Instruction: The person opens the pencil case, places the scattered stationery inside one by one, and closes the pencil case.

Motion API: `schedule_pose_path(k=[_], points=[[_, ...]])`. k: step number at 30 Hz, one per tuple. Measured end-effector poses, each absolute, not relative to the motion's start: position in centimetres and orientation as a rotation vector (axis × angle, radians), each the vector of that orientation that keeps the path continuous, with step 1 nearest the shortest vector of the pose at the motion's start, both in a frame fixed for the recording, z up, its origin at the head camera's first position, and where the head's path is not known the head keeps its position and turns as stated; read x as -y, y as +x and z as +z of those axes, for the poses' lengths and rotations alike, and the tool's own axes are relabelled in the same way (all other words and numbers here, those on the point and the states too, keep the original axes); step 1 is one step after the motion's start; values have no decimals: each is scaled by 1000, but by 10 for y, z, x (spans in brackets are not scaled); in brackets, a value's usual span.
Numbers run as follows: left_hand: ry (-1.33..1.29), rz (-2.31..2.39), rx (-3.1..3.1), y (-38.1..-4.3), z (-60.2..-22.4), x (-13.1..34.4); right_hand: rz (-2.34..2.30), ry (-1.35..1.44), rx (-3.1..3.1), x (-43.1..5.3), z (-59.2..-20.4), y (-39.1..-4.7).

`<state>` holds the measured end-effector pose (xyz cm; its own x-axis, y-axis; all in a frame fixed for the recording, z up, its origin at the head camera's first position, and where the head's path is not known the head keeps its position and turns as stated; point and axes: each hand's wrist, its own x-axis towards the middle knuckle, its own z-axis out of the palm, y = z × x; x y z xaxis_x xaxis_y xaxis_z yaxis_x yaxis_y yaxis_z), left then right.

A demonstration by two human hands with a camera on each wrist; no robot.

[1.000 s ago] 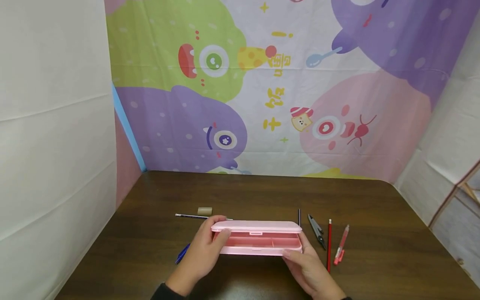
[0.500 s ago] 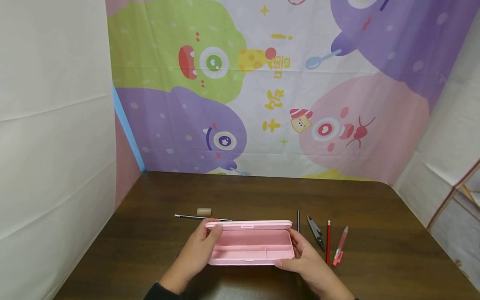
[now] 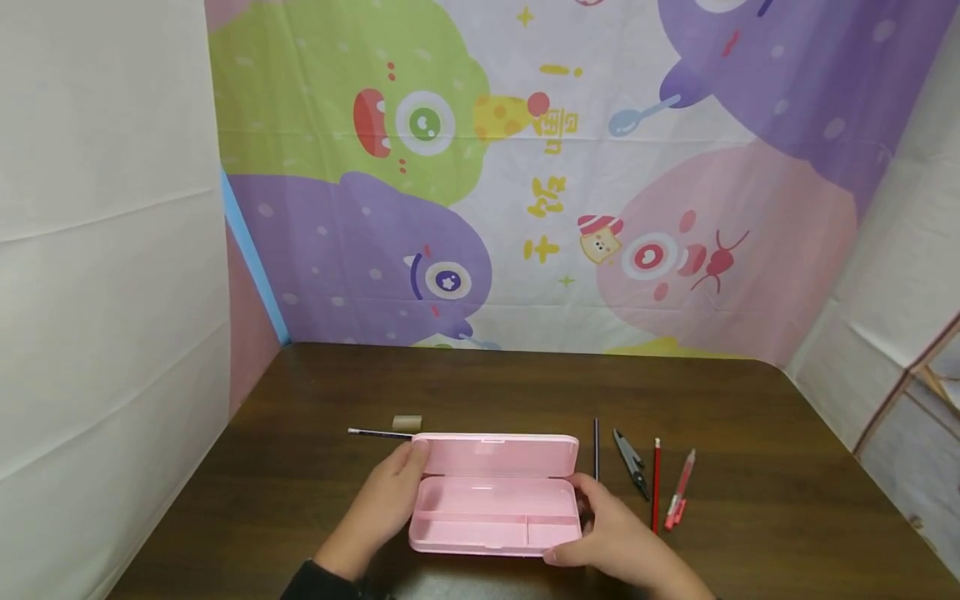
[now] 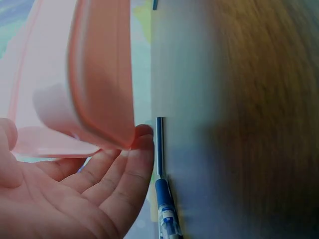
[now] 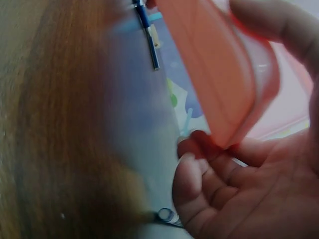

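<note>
A pink pencil case (image 3: 480, 496) is held up above the table, its hinged lid (image 3: 495, 457) raised and tilted back. Inside are a long rear compartment and a front strip split by a divider. My left hand (image 3: 386, 496) grips the left end, thumb at the lid's left edge. At the other end my right hand (image 3: 615, 533) holds the body, its thumb on the front right corner. In the left wrist view, fingers of the left hand (image 4: 99, 194) reach under the case. Similarly, the right wrist view has the right hand (image 5: 249, 184) curled around its end.
Right of the case lie a dark thin stick (image 3: 597, 450), a drawing compass (image 3: 632, 464), a red pencil (image 3: 657, 483) and a red pen (image 3: 682, 490). Behind it are a dark pencil (image 3: 378, 432) and a small tan block (image 3: 407, 422). A blue pen (image 4: 163, 199) shows in the left wrist view.
The lid has swung from nearly closed to raised, uncovering the compartments. The case has tilted toward me and shifted slightly left and nearer, with both hands keeping hold.
</note>
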<state>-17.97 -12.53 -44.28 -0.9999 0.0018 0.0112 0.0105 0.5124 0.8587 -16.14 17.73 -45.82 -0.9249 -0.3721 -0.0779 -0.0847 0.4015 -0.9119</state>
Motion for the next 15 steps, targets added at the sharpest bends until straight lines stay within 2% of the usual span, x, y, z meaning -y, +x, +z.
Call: schedule_pose_path(k=[15], points=[[33,-1556,2793,-185,-444,127,-1167,-449,-2665,-178,-460,-159]])
